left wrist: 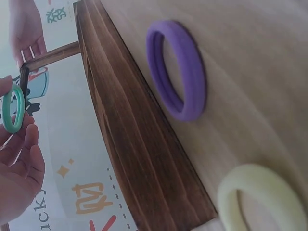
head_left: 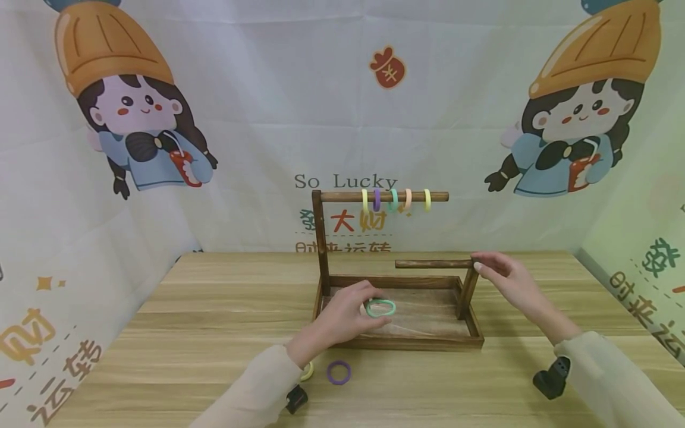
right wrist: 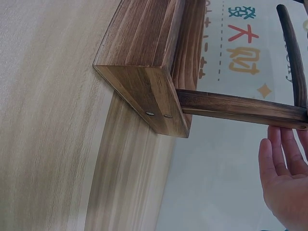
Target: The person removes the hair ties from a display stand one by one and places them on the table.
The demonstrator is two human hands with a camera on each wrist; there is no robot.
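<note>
A green ring (left wrist: 6, 109) is pinched between the thumb and fingers of the left hand (head_left: 348, 312), above the tray (head_left: 407, 343), and the top of the short post (head_left: 468, 291) is held by the right hand (head_left: 505, 282), with some of its fingers seen straight and a little apart. Five more rings (head_left: 394, 201) are hung on the top bar (head_left: 339, 196). On the desk (head_left: 214, 327), a purple ring (left wrist: 190, 70) is laid just in front of the tray's front edge, and a yellow ring (left wrist: 255, 175) is laid near its front left corner.
</note>
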